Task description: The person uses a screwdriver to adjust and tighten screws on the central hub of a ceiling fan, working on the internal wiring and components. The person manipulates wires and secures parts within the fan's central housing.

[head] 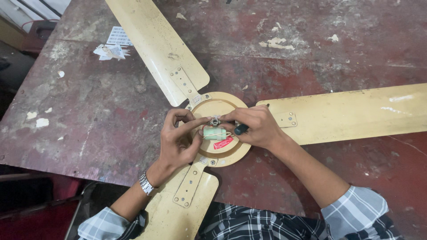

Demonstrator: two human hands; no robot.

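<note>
A cream ceiling fan lies on a worn dark red table, its round motor hub in the middle. Three blades spread out: one to the upper left, one to the right, one toward me. My left hand rests on the hub's left side, with fingertips at the small metal shaft fitting. My right hand grips a dark-handled tool beside that fitting. A pale green capacitor with a red label sits on the hub below the fingers.
Scraps of torn white paper and a small printed sheet lie on the table at the upper left. Flecks of pale paint dot the far surface. The table's left edge drops off near a dark floor.
</note>
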